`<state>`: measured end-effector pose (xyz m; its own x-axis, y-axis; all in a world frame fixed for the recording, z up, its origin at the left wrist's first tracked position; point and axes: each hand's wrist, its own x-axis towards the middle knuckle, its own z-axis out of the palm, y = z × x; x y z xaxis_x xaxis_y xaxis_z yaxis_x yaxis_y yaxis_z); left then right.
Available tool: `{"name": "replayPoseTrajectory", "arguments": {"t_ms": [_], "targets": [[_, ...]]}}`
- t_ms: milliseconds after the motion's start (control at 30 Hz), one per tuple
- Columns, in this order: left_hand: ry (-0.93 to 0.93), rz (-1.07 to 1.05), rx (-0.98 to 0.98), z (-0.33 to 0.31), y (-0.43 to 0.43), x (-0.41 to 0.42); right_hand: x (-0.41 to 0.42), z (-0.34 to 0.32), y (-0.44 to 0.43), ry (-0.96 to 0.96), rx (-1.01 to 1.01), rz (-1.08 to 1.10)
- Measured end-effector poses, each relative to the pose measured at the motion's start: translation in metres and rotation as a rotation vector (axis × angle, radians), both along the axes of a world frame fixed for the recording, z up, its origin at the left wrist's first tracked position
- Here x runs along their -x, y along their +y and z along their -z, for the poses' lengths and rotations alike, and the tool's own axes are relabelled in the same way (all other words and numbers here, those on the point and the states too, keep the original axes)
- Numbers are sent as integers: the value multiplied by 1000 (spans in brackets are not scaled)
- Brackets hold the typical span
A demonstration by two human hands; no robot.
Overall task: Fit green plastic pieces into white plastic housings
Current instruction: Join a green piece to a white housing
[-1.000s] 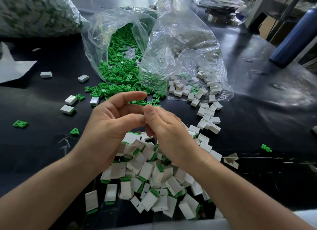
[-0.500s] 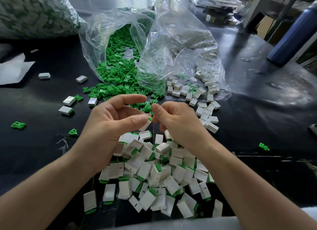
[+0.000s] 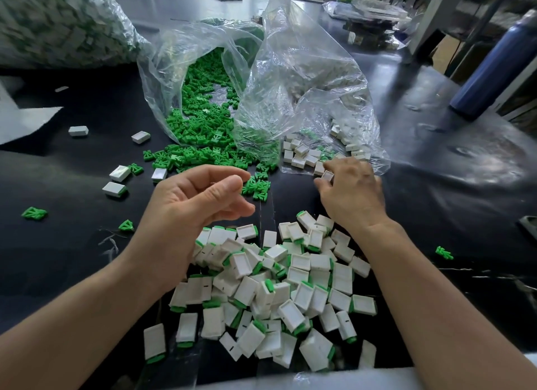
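Fetch step. Right hand [image 3: 353,192] pinches a white housing [image 3: 327,175] at the bag [image 3: 305,70] mouth ahead. Left hand [image 3: 200,197] loosely curled, empty; green pieces [image 3: 258,186] just beyond its fingertips. Next, likely: pick one, press it in.

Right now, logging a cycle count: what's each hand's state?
Left hand: open, loosely curled, holding nothing visible.
Right hand: pinching a small white rectangular plastic housing.

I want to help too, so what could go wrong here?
The right hand pinches a housing at the bag mouth; it may snag the plastic and spill more.
The finished pile lies between the forearms, near the table edge; a sweep could knock some off.
Stray green pieces lie far apart and could get lost.
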<state>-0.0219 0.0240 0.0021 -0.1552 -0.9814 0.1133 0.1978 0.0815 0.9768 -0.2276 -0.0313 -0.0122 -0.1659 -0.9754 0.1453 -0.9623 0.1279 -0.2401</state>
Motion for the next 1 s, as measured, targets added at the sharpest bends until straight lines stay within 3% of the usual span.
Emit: {"name": "replayPoseTrajectory", "arguments": {"t_ms": [467, 533, 600, 667, 767, 867, 1000], "targets": [[-22, -20, -27, -2, 0, 0, 2, 2, -2, 66, 70, -40], [-28, -10, -25, -1, -1, -1, -1, 1, 0, -81, 120, -67], [-45, -26, -13, -1, -1, -1, -8, -3, 5, -361, 134, -130], [-70, -68, 5, 0, -1, 0, -19, -9, 14, -673, 34, -224], [-125, -108, 35, 1, -1, 2, -34, -14, 26, -982, -154, -342], [-176, -122, 42, 3, -2, 1, -42, -19, 33, -1154, -267, -435], [-204, -100, 40, 2, -1, 2, -45, -23, 39, -1206, -375, -501]]}}
